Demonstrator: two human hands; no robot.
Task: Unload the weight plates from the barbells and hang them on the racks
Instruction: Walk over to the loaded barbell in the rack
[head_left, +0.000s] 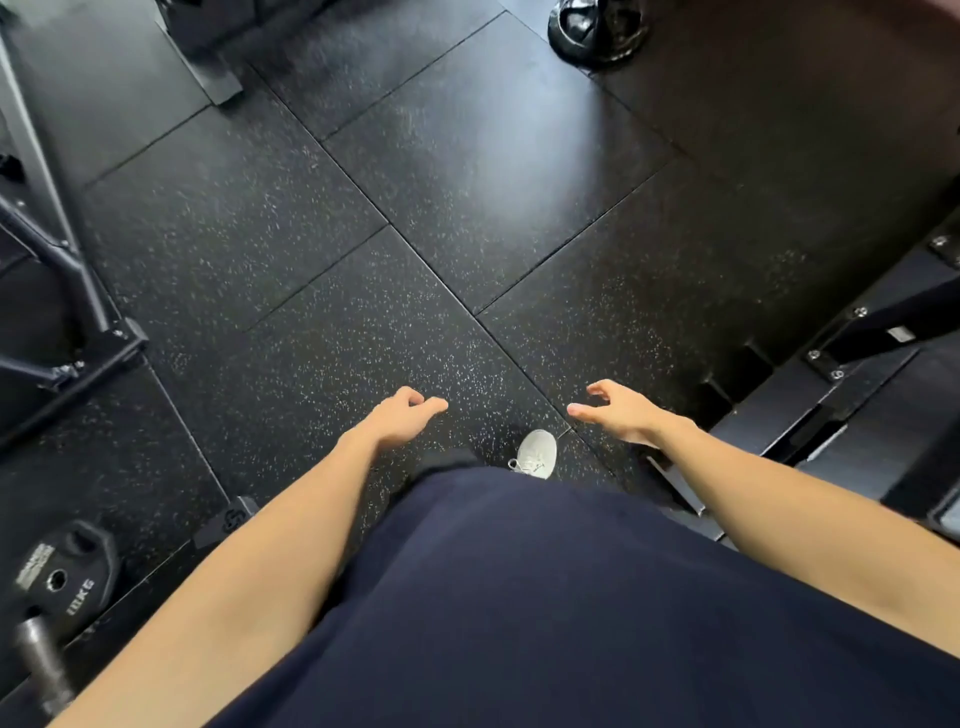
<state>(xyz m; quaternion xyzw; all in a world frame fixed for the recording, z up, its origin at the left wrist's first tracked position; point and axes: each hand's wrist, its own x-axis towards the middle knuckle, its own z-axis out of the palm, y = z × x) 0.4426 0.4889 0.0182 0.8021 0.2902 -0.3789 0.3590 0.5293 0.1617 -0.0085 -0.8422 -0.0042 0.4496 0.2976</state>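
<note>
Two hands, left hand (402, 418), right hand (621, 413), empty; one weight plate (65, 566).

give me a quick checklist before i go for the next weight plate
1. Left hand free: ok, fingers loosely curled, holding nothing.
2. Right hand free: ok, relaxed and empty.
3. A plate within sight: ok, a black 10 kg weight plate sits at lower left, on a steel bar sleeve.
4. Collar or clip locking that plate: cannot tell, the sleeve end is blurred.
5. Footing: ok, the white shoe is on flat speckled rubber floor with nothing loose around it.
6. Rack peg to hang it on: cannot tell, only black frame bars show at left.
</note>
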